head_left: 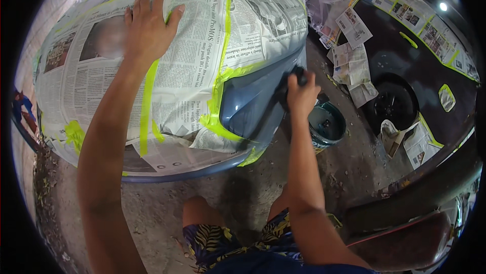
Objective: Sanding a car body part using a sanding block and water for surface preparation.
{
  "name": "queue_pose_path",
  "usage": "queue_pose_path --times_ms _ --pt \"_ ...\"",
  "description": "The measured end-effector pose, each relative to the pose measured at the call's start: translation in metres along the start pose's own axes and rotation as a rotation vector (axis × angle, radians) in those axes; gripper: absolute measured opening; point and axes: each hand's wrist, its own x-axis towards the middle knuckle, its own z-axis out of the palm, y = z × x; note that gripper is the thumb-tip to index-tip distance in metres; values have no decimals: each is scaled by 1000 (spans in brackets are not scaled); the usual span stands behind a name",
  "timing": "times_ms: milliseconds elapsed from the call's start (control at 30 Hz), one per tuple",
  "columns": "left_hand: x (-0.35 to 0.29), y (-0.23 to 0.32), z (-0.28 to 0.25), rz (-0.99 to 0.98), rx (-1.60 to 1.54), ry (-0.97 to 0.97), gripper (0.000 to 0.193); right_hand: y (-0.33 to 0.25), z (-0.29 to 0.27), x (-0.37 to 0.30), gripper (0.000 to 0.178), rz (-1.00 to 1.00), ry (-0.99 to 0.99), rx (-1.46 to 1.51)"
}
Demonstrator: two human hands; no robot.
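Observation:
My left hand [152, 26] lies flat with its fingers spread on newspaper [187, 66] that covers a car body, held down by yellow-green masking tape [148, 107]. My right hand [302, 94] is closed around a small black object [298, 76], partly hidden by the fingers, so its exact kind does not show. That object is against or very near the edge of the bare blue-grey body panel [260, 96]. Tape borders the uncovered panel and a smooth lamp-shaped area in it. Just beyond my right wrist stands a round bucket [328, 124] with dark liquid.
On the right, a dark car body [400, 46] is masked with newspaper and tape around its wheel [395, 103]. A dark red padded seat [405, 243] is at the lower right. Another person [23, 109] shows at the far left. Concrete floor [243, 188] lies below the car.

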Motion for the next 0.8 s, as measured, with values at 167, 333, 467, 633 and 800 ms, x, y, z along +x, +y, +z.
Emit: queue_pose_path --times_ms 167,333,467,633,800 --pt "0 0 -1 0 2 -8 67 11 10 32 54 -17 -3 34" --pt "1 0 -1 8 8 10 67 18 16 48 52 -4 22 3" --pt "0 1 1 9 15 17 66 28 27 78 54 -95 -44 72" --pt "1 0 1 1 15 22 65 28 27 70 49 -96 73 5" --pt "0 1 2 16 21 18 66 27 30 90 54 -166 11 0"
